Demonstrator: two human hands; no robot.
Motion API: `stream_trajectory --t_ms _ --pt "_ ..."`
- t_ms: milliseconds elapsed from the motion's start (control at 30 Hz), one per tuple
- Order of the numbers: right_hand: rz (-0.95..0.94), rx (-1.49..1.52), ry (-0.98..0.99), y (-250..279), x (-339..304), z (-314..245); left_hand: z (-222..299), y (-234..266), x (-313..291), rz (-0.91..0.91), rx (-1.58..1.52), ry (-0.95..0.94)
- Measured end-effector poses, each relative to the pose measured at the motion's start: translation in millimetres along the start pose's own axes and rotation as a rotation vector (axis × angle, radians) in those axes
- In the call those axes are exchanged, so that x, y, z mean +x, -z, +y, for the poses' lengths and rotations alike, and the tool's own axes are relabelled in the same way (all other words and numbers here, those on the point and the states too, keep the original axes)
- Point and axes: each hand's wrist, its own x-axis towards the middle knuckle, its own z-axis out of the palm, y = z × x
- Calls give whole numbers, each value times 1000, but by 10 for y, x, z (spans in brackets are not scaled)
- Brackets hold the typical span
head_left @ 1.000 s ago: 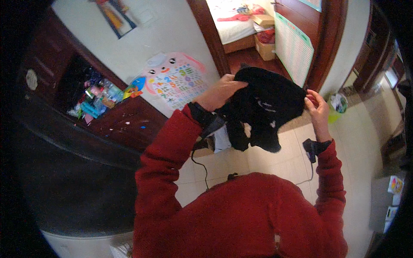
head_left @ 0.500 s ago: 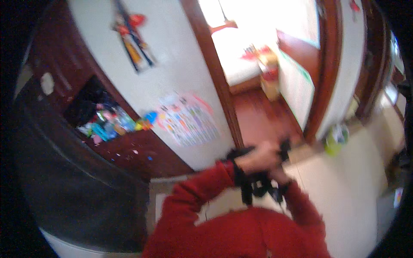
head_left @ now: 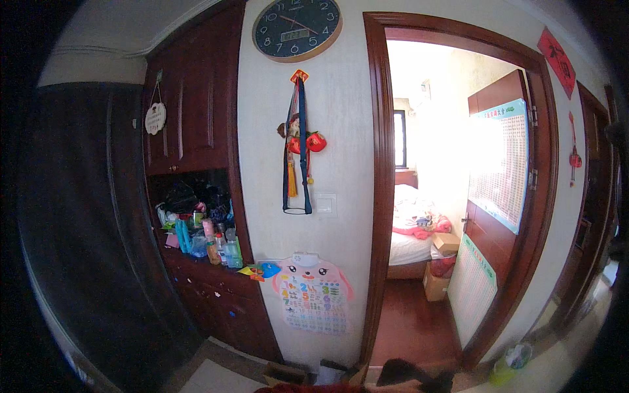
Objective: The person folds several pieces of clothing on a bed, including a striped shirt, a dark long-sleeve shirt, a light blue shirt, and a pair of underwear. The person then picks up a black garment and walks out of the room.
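Neither of my hands shows now. At the lower edge only a strip of my red sleeve or top (head_left: 314,388) and a dark shape (head_left: 409,374) can be made out; I cannot tell what the dark shape is. Ahead is a white wall with a round dark clock (head_left: 298,29), a hanging dark blue strap (head_left: 303,150) with a red ornament (head_left: 308,142), a light switch (head_left: 325,205) and a pink animal-shaped chart (head_left: 314,298). Small boxes (head_left: 285,374) lie at the foot of this wall.
A dark red cabinet (head_left: 190,118) on the left holds several bottles (head_left: 226,249) in its niche. To the right, an open doorway (head_left: 377,196) shows a bed (head_left: 409,245), cardboard boxes (head_left: 438,281) and a door (head_left: 481,226) swung inward. A green-and-white bin or bag (head_left: 511,363) stands outside.
My view has swung upward and levelled. My forearms and hands, blurred together over a black object half a second ago, have dropped out of sight below. The clock has come into view.
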Motion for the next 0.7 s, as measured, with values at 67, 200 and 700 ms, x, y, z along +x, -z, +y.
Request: stream_trajectory --t_ms 67,200,700 --pt "-4 -8 3 16 6 16 13 -21 -3 -2 -58 14" --pt "-8 -21 13 53 25 67 94 -19 235 35 172 -65" --pt "47 -120 174 119 -296 730 -337 232 1362 514 852 63"
